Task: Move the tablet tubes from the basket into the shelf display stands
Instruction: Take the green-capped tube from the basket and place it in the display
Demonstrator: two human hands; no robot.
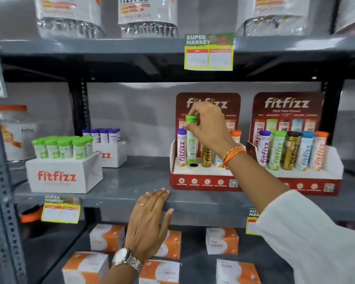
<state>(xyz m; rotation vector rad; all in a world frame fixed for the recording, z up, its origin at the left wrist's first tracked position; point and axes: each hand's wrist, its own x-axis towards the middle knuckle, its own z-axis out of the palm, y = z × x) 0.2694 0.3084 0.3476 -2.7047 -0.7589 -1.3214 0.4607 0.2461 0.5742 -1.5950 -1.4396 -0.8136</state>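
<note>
The green-capped tablet tube (191, 143) is a slim cylinder with a ribbed green lid and a pale green label; it stands upright above the left display stand (205, 177), its base just over an empty round hole in the white insert, between a purple-capped tube (181, 147) and a gold tube (206, 156). The right hand (208, 128) pinches the tube's cap with curled fingertips; orange threads circle its wrist. The left hand (150, 218) lies open and flat, fingers together, on the front edge of the grey metal shelf (119, 181). The right display stand (295, 152), glossy red card, holds 5 tubes in a row near the shelf's right end.
</note>
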